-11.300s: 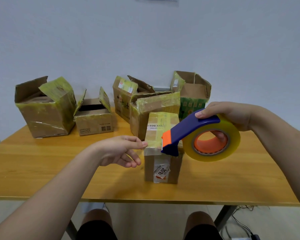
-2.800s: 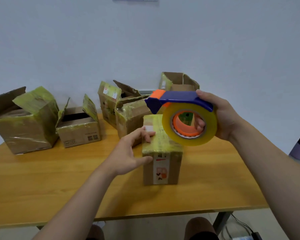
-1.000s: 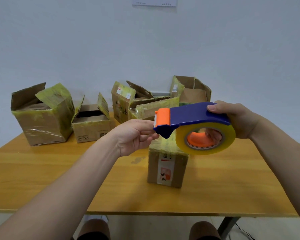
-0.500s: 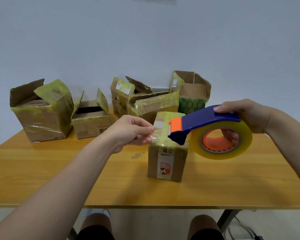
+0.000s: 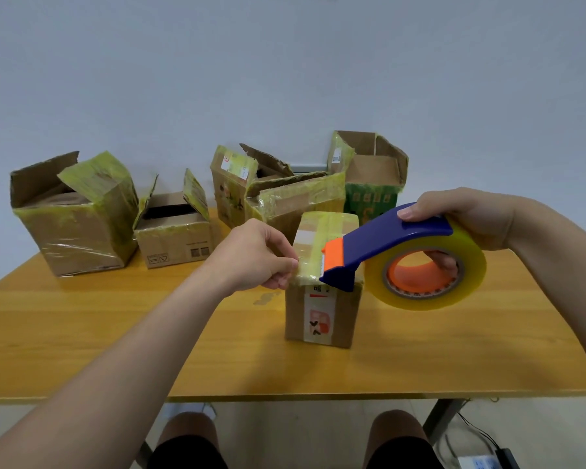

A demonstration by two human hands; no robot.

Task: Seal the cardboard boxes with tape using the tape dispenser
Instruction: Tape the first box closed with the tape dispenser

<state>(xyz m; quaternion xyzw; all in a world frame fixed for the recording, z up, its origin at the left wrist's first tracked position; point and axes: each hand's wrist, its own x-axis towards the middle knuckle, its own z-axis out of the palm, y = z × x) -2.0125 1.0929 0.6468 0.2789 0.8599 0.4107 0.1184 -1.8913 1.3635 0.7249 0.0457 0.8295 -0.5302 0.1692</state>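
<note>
A pale wall (image 5: pixel 285 79) filled the upper half of the frame, above a yellow wooden tabletop (image 5: pixel 82 350) that ran from edge to edge. Two bare forearms reached in from the lower corners, and the person's knees (image 5: pixel 186 431) showed under the tabletop's near edge.

Five open cardboard boxes stood in a row along the back. The big box (image 5: pixel 78 238) was at upper left with its flaps up, and a low box (image 5: pixel 175 243) sat just beside it. Two taped boxes (image 5: pixel 285 208) leaned against each other at centre, and a green-printed box (image 5: pixel 369 201) stood behind them to the right.

Nearer the camera, at centre, a small closed box (image 5: pixel 322 309) stood alone, its top covered in yellowish tape and a label on its front.

The tape dispenser (image 5: pixel 396 245), blue with an orange cutter, hung just right of centre. Its nose was at the small box's near top edge, and its yellow roll (image 5: pixel 467 265) was clear of the tabletop.

The right hand (image 5: pixel 464 214) gripped the dispenser, thumb on the blue arch and fingers curled through the orange core. The left hand (image 5: pixel 254 255), at centre, pinched thumb and forefinger on the end of a clear strip of tape (image 5: pixel 310 267). The strip was barely visible between the fingertips and the cutter, over the box's near left corner.
</note>
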